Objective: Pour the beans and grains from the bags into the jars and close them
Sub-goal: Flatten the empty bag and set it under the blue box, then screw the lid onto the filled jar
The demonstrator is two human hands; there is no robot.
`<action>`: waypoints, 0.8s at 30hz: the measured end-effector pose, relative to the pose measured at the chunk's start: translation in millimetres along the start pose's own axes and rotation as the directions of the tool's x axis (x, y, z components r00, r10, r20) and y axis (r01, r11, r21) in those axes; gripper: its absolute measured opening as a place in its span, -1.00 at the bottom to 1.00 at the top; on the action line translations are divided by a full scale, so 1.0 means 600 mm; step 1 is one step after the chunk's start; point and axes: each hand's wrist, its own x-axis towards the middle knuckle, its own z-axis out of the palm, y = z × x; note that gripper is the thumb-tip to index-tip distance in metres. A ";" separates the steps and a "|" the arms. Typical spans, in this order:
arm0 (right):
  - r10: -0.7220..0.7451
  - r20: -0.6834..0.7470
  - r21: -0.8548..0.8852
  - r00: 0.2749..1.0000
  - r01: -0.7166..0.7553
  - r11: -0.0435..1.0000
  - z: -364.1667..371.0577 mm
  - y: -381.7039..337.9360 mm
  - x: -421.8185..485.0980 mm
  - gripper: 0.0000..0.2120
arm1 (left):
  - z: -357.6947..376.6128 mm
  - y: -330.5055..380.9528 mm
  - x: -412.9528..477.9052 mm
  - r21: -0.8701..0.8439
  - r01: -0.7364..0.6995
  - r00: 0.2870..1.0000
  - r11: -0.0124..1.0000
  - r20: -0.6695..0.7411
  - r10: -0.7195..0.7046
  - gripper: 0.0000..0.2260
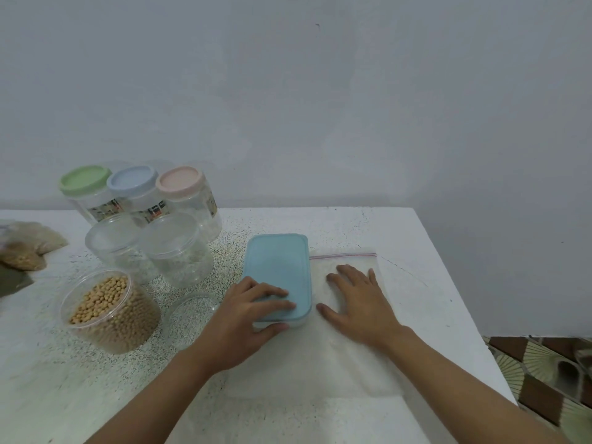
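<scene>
White speckled table carries everything. Its right edge and far corner are close to the work, and the bare room is mostly there and at the front left. A flat zip bag lies just right of the blue-lidded box, touching it; I cannot tell whether grains remain inside. The soybean jar is filled but not closed, with a clear lid beside it. The other jars look empty, and the grain bags wait at the left edge, so I judge most is left. The left hand grips the box's near end, fingers over its lid. The right hand rests flat on the bag, fingers straight.
</scene>
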 end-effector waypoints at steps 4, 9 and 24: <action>-0.012 0.053 0.044 0.999 0.009 0.999 -0.023 0.006 0.002 -0.33 | -0.011 0.004 0.012 -0.044 0.029 0.999 0.999 0.038 -0.027 -0.69; -0.007 -0.165 0.226 0.986 0.045 0.973 -0.047 -0.030 -0.001 -0.68 | -0.039 0.013 0.012 -0.133 0.067 0.997 0.989 0.045 -0.061 -0.75; -0.312 -0.259 0.374 0.914 0.393 0.840 -0.079 -0.269 0.051 -0.89 | -0.279 -0.036 -0.072 0.091 0.253 0.927 0.963 -0.307 -0.214 -0.79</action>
